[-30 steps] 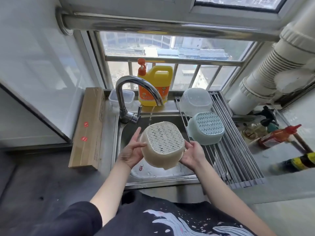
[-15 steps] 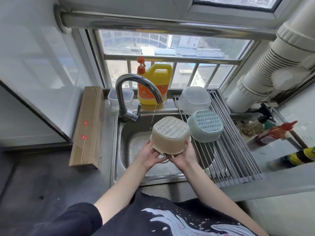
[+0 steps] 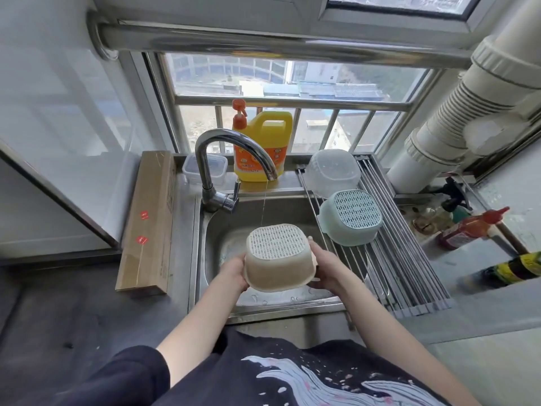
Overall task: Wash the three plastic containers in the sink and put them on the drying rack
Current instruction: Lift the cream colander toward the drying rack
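Observation:
I hold a beige perforated plastic container point(image 3: 278, 257) upside down over the steel sink point(image 3: 216, 230), its holed bottom facing up. My left hand point(image 3: 232, 272) grips its left rim and my right hand point(image 3: 326, 266) grips its right rim. A thin stream of water falls from the faucet point(image 3: 234, 159) just behind the container. On the roll-up drying rack point(image 3: 409, 276) over the sink's right side, a pale green perforated container point(image 3: 351, 221) and a clear container point(image 3: 333, 168) both rest upside down.
A yellow detergent jug point(image 3: 263, 145) and a small clear lidded box point(image 3: 205, 168) stand behind the faucet. A long cardboard box point(image 3: 146, 221) lies left of the sink. Bottles point(image 3: 468, 227) crowd the counter right of the rack, below a large white pipe point(image 3: 453, 112).
The beige container went from tilted toward me to fully upside down, then dropped lower over the sink. Both hands shifted from its sides to gripping its rim.

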`<state>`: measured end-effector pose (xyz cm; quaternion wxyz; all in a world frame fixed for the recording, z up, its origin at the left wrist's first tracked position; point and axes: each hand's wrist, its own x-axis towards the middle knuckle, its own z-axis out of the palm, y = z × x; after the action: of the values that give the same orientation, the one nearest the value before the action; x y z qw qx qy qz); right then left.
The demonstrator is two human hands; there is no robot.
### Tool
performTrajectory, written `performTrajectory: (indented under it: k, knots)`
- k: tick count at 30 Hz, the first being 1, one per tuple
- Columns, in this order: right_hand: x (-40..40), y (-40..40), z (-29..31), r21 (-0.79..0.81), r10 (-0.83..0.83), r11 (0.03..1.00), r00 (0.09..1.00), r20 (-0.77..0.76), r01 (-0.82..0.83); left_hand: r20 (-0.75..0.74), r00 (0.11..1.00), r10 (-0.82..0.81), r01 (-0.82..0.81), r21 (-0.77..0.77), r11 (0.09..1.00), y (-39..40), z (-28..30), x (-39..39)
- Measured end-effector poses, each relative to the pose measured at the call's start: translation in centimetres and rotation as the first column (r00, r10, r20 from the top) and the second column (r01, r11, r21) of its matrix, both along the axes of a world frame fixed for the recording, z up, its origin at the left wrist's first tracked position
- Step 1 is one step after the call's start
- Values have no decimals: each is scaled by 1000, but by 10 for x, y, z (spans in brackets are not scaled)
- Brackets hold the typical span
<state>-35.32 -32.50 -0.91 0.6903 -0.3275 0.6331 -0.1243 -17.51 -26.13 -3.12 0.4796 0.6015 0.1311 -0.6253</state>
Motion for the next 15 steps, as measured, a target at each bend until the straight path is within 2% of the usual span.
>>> performTrajectory:
  k: [2, 4, 6, 7, 9, 11, 15]
  knots:
    - [1, -6, -1, -91, 9, 996, 997, -75, -16, 34, 998, -55, 52, 84, 995, 3, -4, 0]
    - [4, -10, -1, -331, -35, 943, 981, -191, -31, 6, 997, -82, 81, 123, 989, 4, -6, 2]
    - [7, -9, 5, -616, -80, 782, 964, -254, -98, -35, 994, -104, 108, 128, 986, 6, -6, 2]
    - [7, -7, 9, -702, -46, 691, 959, -279, -171, -49, 993, -106, 112, 142, 984, 7, -7, 3]
    - [7, -2, 9, -762, 53, 537, 916, -399, -362, -52, 992, -112, 118, 152, 981, 10, -8, 3]
    - [5, 3, 3, -756, 95, 433, 858, -504, -492, -33, 991, -129, 133, 164, 978, 9, -10, 3]
    - [5, 11, -2, -810, 77, 393, 893, -443, -436, -33, 991, -129, 132, 147, 980, 12, -10, 3]
